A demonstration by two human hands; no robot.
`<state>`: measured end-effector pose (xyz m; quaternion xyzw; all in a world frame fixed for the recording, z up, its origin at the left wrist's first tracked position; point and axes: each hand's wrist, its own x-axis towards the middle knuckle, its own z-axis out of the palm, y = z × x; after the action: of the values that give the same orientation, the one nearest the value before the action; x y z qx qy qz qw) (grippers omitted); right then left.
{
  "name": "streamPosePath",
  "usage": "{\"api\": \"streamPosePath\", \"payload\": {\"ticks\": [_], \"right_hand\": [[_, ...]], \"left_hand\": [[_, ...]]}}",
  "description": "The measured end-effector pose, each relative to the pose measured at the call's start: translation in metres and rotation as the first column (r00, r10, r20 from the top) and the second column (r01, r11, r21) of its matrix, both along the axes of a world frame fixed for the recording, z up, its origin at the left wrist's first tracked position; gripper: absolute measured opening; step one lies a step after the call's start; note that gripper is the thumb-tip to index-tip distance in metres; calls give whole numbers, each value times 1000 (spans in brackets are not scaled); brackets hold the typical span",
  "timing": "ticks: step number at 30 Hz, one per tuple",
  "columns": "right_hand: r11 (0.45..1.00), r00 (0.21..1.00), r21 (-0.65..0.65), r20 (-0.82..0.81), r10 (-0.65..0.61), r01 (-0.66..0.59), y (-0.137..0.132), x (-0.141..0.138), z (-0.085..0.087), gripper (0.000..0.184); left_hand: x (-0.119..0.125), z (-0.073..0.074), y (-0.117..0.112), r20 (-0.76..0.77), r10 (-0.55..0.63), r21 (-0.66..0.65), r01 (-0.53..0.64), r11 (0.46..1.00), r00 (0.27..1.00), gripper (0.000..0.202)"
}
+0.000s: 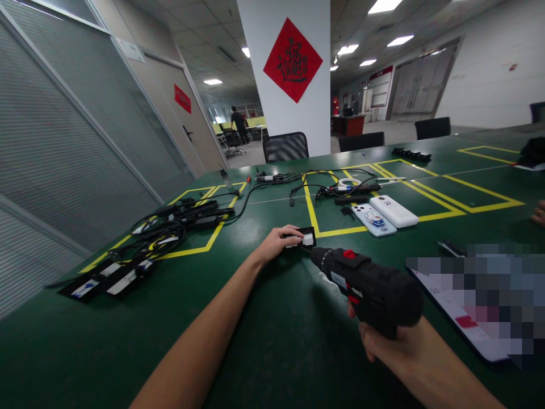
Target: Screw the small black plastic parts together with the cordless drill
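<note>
A black cordless drill (366, 284) with red switches is in my right hand (383, 341), whose fingers wrap its handle. Its chuck points left and away from me, and the thin bit reaches the near side of a small black plate (314, 234) with a white patch. Whether the bit touches the plate I cannot tell. My left hand (279, 243) grips the plate's left part against the green table (255, 363), fingers over its top. The fingers hide part of the plate.
Tangled black cables (191, 216) lie at left, near black plates with white labels (128, 279). At right are a patterned phone (373, 220), a white power bank (394, 211) and a tablet (460, 318), partly blurred. Another person's hand (539, 213) shows at the right edge.
</note>
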<state>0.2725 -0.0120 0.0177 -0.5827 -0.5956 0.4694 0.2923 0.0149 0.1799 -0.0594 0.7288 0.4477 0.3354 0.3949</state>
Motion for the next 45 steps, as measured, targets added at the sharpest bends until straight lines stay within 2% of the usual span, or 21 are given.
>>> {"api": "streamPosePath", "payload": {"ticks": [14,31,45], "right_hand": [[1000,1000,-10,-2,10,-10,0,0,4,21],[1000,1000,24,-15,9,-8,1,-1,-1,18],[1000,998,-2,62,7,-7,0,-2,3,21]], "left_hand": [[-1,-3,3,-61,-9,47,12,999,998,29],[-2,-3,4,-81,-8,65,13,998,997,29],[-3,-3,4,-97,-7,56,12,998,995,32]]}}
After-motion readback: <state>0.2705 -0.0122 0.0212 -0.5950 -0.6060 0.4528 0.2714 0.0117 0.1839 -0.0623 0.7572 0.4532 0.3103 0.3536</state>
